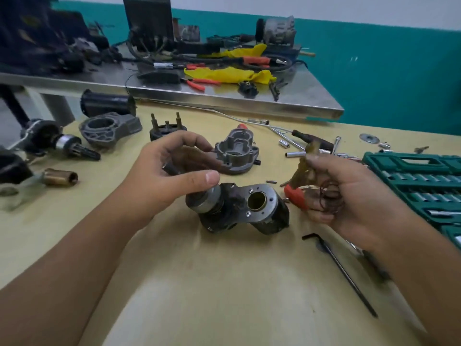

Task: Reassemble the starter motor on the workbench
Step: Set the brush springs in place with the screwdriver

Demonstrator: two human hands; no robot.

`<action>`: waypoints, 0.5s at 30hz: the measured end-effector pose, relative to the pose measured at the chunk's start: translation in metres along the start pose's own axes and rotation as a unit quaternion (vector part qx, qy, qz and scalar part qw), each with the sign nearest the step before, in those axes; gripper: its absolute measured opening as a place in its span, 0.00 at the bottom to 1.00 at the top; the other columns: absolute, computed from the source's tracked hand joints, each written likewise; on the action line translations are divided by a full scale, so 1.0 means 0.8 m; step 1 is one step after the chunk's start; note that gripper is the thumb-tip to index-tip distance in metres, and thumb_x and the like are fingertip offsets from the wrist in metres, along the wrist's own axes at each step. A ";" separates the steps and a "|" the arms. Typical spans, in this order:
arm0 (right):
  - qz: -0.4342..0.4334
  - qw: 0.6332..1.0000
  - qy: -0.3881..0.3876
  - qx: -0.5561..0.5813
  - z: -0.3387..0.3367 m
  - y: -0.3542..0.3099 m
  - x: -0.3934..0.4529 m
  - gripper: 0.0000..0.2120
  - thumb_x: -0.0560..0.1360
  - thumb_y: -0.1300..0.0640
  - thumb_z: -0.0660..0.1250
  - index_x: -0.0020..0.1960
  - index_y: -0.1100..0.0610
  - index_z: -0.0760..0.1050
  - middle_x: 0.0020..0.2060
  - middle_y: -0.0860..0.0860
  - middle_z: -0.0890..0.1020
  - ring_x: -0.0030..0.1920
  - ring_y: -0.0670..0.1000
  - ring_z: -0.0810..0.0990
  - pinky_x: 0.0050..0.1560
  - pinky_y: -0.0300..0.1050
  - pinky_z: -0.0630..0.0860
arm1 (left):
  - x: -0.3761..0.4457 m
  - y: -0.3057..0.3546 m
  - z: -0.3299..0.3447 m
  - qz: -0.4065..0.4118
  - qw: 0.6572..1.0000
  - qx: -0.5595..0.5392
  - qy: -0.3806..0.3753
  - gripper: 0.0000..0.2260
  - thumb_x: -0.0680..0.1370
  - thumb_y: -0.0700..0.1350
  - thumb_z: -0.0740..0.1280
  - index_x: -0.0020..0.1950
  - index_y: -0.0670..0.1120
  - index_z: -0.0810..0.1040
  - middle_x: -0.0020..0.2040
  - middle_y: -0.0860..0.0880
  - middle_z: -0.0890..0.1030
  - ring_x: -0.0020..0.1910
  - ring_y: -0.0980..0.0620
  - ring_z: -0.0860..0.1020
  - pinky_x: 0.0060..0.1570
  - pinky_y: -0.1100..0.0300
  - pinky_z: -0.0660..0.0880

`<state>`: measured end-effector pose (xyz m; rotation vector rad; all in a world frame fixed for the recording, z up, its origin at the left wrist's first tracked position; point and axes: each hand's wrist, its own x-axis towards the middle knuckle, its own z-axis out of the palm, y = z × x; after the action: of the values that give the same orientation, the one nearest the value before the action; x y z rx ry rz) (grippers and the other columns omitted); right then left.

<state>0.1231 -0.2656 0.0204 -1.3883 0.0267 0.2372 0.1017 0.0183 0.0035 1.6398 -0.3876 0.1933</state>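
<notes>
While we look down over the pale yellow bench (224,283), our left hand (172,171) hovers with fingers curved and spread, thumb tip touching the silver metal collar of the dark, greasy starter motor housing (237,208); a small dark cylindrical piece (171,169) sits under the palm, though we cannot tell whether the fingers actually grip it; the housing lies on the bench between our two hands, its steel end plate with a brass-lined bore (257,199) turned upward. Our right hand (349,193) is raised just beside it, fingers curled round a blurred brownish part with thin reddish wire loops (326,193); a red-handled tool (295,196) lies under that hand. Behind the housing rests a grey cast aluminium cover (237,156), and farther back a black cap with brass studs (166,128), a grey cast nose bracket (109,128) and a black cylindrical casing (107,102). At the left edge lie a shaft with a toothed pinion (74,147) and a brass-coloured sleeve (61,176). A dark L-shaped hex key (339,273) lies at lower right; loose silver sockets (295,154) lie near an open green socket set case (419,181); a steel table (199,96) strewn with cables and a yellow rag (232,74) stands beyond.
</notes>
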 end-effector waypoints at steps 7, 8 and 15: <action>-0.164 0.858 0.118 -0.472 0.004 0.022 -0.005 0.07 0.71 0.43 0.73 0.43 0.45 0.80 0.38 0.42 0.83 0.32 0.42 0.79 0.30 0.37 0.73 | -0.005 -0.009 0.003 -0.023 0.994 0.079 -0.074 0.17 0.70 0.51 0.77 0.55 0.44 0.84 0.50 0.46 0.85 0.49 0.47 0.84 0.48 0.57 0.80; -0.170 0.846 0.115 -0.493 0.004 0.023 -0.005 0.08 0.71 0.42 0.72 0.44 0.45 0.80 0.38 0.42 0.82 0.33 0.42 0.78 0.33 0.41 0.74 | -0.004 -0.011 0.002 -0.030 0.994 0.080 -0.072 0.18 0.69 0.51 0.77 0.55 0.44 0.84 0.49 0.46 0.85 0.48 0.47 0.84 0.47 0.58 0.80; -0.183 0.799 0.118 -0.561 -0.004 0.029 -0.004 0.09 0.72 0.43 0.70 0.50 0.44 0.80 0.42 0.38 0.78 0.43 0.42 0.76 0.43 0.43 0.72 | -0.016 -0.017 0.015 -0.076 0.995 0.057 0.033 0.11 0.69 0.52 0.75 0.49 0.51 0.87 0.45 0.48 0.86 0.42 0.56 0.84 0.40 0.68 0.77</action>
<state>0.1162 -0.2652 -0.0019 -2.5681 -0.2118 -0.3254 0.0931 0.0088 -0.0150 1.7626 -0.2034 0.1579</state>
